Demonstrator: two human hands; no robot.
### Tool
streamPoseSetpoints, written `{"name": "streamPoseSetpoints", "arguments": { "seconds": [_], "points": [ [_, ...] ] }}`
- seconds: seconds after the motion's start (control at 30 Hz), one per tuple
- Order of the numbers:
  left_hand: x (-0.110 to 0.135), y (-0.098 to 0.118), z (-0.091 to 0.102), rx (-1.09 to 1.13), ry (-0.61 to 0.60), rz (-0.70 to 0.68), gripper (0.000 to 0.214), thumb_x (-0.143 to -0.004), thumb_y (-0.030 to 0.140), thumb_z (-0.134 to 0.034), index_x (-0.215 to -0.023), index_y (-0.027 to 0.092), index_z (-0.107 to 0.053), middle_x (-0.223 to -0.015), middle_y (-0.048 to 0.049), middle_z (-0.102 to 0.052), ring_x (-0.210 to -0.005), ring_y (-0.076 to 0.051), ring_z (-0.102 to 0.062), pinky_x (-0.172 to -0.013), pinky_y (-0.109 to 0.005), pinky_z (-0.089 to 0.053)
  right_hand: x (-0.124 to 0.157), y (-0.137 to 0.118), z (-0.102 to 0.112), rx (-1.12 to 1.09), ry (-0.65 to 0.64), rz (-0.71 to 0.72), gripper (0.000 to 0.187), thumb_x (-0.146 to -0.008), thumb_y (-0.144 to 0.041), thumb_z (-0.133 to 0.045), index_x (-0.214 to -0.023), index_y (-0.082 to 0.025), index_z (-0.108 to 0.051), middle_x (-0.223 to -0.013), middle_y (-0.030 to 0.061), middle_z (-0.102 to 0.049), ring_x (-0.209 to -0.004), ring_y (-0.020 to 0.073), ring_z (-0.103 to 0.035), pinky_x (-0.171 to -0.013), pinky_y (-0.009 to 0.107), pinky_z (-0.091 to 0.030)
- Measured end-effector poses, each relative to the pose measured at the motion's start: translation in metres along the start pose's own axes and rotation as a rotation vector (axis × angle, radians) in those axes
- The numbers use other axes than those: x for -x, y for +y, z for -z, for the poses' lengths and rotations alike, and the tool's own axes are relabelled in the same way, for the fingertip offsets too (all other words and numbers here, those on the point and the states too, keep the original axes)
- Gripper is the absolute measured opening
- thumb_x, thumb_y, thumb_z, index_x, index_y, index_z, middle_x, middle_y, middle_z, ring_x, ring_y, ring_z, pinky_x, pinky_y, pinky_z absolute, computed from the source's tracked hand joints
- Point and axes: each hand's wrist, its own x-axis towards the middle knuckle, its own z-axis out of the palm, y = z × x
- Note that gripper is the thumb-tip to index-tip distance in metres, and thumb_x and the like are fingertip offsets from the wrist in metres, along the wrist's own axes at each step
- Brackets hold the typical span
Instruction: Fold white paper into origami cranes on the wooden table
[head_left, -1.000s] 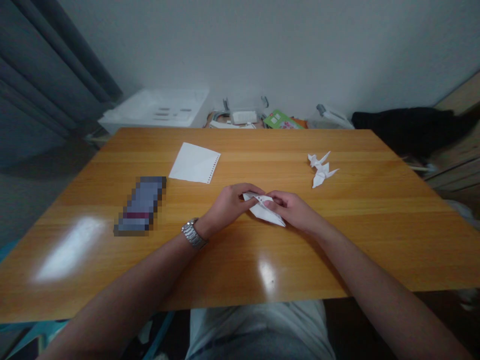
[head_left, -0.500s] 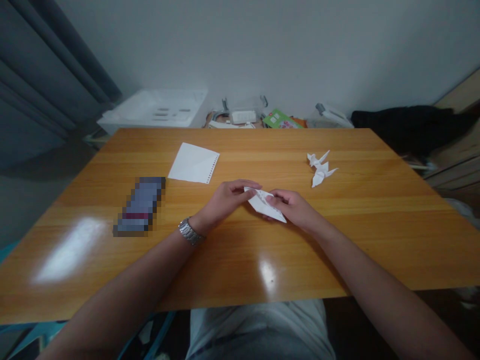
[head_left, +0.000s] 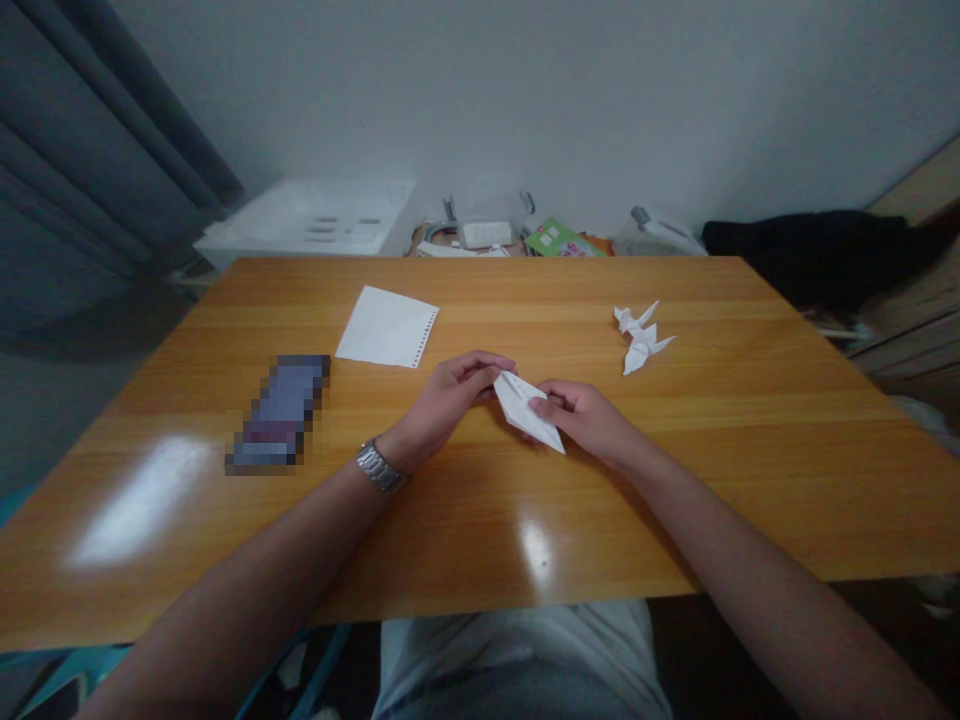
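A piece of folded white paper (head_left: 525, 407), long and pointed at its near end, is held between my two hands above the table. My left hand (head_left: 466, 385), with a metal watch on the wrist, pinches its upper left tip between thumb and fingers. My right hand (head_left: 579, 412) grips its right side, thumb on top and the fingers partly hidden behind and beneath it. Two folded paper cranes (head_left: 640, 345) lie close together to the right, beyond my right hand. A flat white sheet of paper (head_left: 386, 328) with a perforated edge lies to the left, beyond my left hand.
A phone-like dark object (head_left: 281, 412), blurred by pixels, lies on the wooden table (head_left: 750, 470) at the left. Behind the far edge stand a white tray (head_left: 300, 215), a green packet (head_left: 562, 238) and other clutter. Dark cloth (head_left: 810, 250) lies beyond the right edge.
The folded paper has turned, its near point swinging slightly left and toward me. My left thumb has drawn back to the paper's tip; my right hand has barely moved.
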Motion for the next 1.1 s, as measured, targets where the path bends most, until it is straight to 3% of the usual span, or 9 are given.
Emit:
{"name": "streamPoseSetpoints", "arguments": {
  "seconds": [0.23, 0.5, 0.7, 0.83, 1.1],
  "points": [
    [0.001, 0.002, -0.003, 0.064, 0.021, 0.001, 0.029, -0.087, 0.033, -0.077, -0.109, 0.015, -0.070, -0.097, -0.0064, -0.072, -0.088, -0.014, -0.067, -0.087, -0.028, -0.056, 0.000, -0.002, 0.000, 0.003, 0.029, 0.002, 0.041, -0.089, -0.058, -0.064, -0.095, -0.018, -0.070, -0.069, 0.0013, -0.063, -0.061, 0.0162, -0.053, -0.054, 0.027, -0.036],
    [0.005, 0.008, -0.010, -0.092, 0.011, -0.010, 0.049, -0.083, 0.036, -0.081, -0.119, 0.015, -0.055, -0.096, -0.0071, -0.071, -0.084, -0.015, -0.069, -0.077, -0.027, -0.054, -0.002, 0.001, -0.001, -0.022, 0.065, 0.032, 0.038, -0.091, -0.054, -0.064, -0.096, -0.016, -0.069, -0.069, -0.0020, -0.057, -0.059, 0.0128, -0.047, -0.055, 0.026, -0.032],
    [0.005, 0.003, -0.011, -0.199, 0.054, -0.162, 0.030, -0.088, 0.036, -0.075, -0.091, 0.016, -0.053, -0.086, -0.0017, -0.064, -0.075, -0.010, -0.064, -0.068, -0.021, -0.050, -0.002, 0.002, -0.002, -0.028, 0.099, 0.046, 0.037, -0.092, -0.052, -0.063, -0.098, -0.016, -0.070, -0.071, -0.0011, -0.060, -0.062, 0.0136, -0.050, -0.056, 0.026, -0.035],
    [0.006, 0.005, -0.012, -0.285, 0.069, -0.243, 0.021, -0.092, 0.034, -0.068, -0.093, 0.015, -0.059, -0.089, -0.0032, -0.065, -0.080, -0.011, -0.064, -0.072, -0.023, -0.053, -0.001, 0.004, -0.002, -0.049, 0.067, 0.047, 0.037, -0.093, -0.052, -0.062, -0.102, -0.017, -0.070, -0.077, 0.0013, -0.066, -0.066, 0.0157, -0.056, -0.059, 0.027, -0.040],
    [0.004, 0.004, -0.010, -0.270, 0.107, -0.216, 0.015, -0.090, 0.029, -0.067, -0.090, 0.016, -0.059, -0.081, -0.0002, -0.063, -0.071, -0.010, -0.063, -0.064, -0.022, -0.055, -0.002, 0.002, -0.004, 0.027, 0.049, 0.079, 0.035, -0.093, -0.049, -0.062, -0.101, -0.016, -0.072, -0.084, 0.0045, -0.071, -0.071, 0.0174, -0.062, -0.063, 0.027, -0.044]
  ]
}}
